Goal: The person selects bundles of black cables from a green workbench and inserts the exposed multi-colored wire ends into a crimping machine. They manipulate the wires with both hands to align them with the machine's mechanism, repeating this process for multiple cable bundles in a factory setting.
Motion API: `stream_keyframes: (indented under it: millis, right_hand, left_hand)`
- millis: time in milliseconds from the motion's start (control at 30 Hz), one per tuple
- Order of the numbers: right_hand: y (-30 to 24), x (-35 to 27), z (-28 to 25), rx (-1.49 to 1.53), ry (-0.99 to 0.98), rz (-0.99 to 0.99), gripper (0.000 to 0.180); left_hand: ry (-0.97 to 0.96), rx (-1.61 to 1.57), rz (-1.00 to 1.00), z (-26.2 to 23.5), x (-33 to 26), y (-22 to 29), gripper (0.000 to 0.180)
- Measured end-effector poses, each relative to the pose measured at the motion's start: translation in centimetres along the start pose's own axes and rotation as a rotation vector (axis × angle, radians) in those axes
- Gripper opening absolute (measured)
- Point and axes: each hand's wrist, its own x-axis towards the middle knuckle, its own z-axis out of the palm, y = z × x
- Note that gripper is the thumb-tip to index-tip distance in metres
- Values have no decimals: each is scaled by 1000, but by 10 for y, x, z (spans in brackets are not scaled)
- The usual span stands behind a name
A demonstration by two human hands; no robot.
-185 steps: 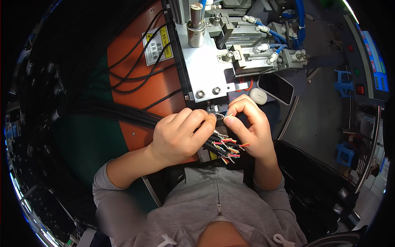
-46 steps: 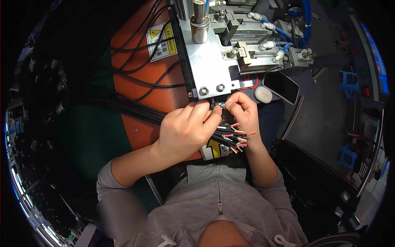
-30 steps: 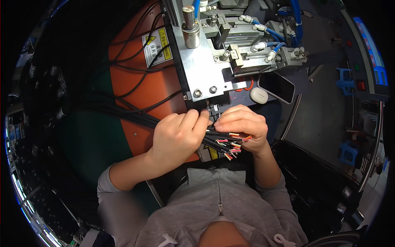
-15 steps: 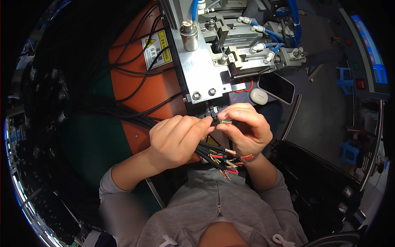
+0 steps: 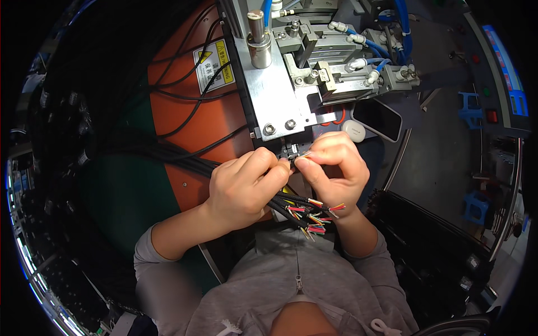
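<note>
In the head view, the left hand pinches a cable end mostly hidden by its fingers; the right hand pinches its thin wires, just below the metal plate. The black cable bundle passes under the left hand, coloured ends fanning near the right wrist. A phone lies beyond.

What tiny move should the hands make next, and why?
Perhaps the right hand should gently ease the thin wires toward the dark fixture: it pinches them close beside that, while the left hand curls over the black cables.
</note>
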Motion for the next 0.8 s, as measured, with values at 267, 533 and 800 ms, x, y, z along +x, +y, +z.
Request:
stream_keyframes:
  millis: [267,533,800]
  right_hand:
    - [-7,7,-16,-286,-183,-11,14]
    - [10,-5,-26,157,-232,449,12]
    - [21,-1,-14,-336,-196,103,6]
  left_hand:
    - [15,239,100,1,0,1,20]
    - [-24,297,124,5,-5,0,30]
    - [-181,368,54,7,-4,5,33]
